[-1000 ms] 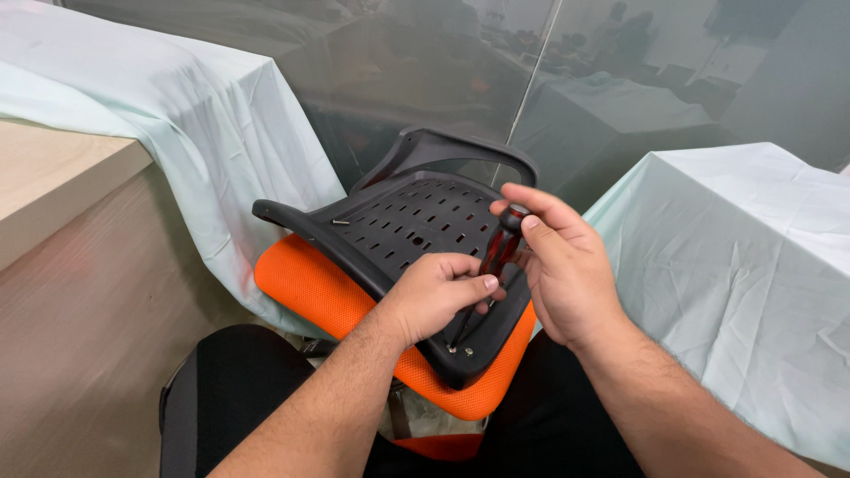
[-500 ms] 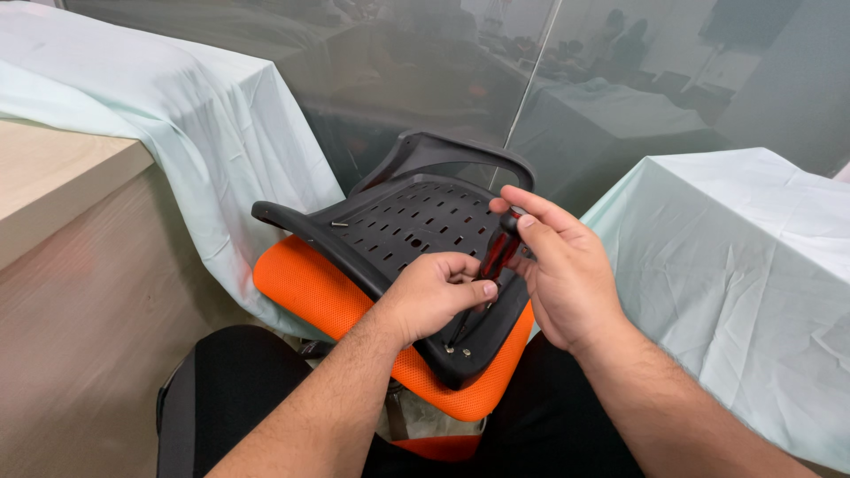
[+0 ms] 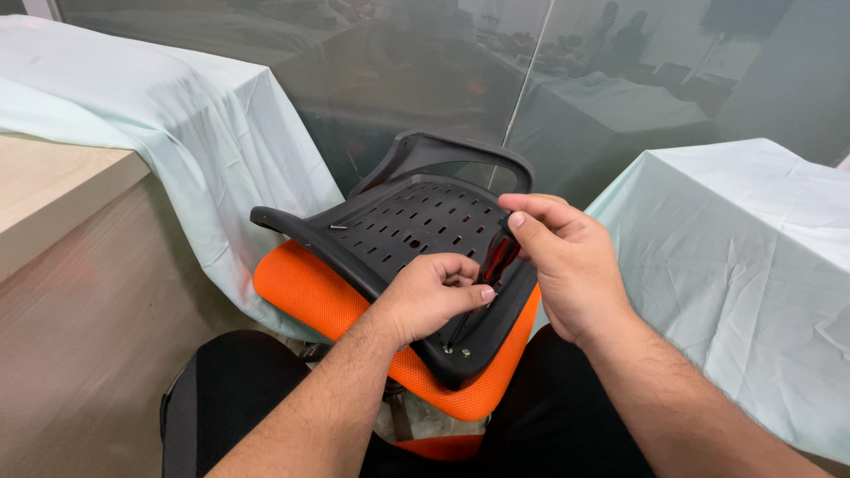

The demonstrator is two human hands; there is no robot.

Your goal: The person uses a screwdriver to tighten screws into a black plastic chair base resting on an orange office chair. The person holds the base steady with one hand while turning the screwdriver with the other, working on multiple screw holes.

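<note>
Screwdriver (image 3: 496, 261), red and black, stood tip-down on the black perforated seat shell (image 3: 398, 226) over an orange cushion (image 3: 310, 296). Right hand (image 3: 567, 265) pinched its handle top; left hand (image 3: 429, 296) gripped its shaft.

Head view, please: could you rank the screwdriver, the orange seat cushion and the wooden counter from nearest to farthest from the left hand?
1. Screwdriver: touching the left hand, at its fingertips.
2. Orange seat cushion: just below and left, under the black plastic shell.
3. Wooden counter: far left.
</note>
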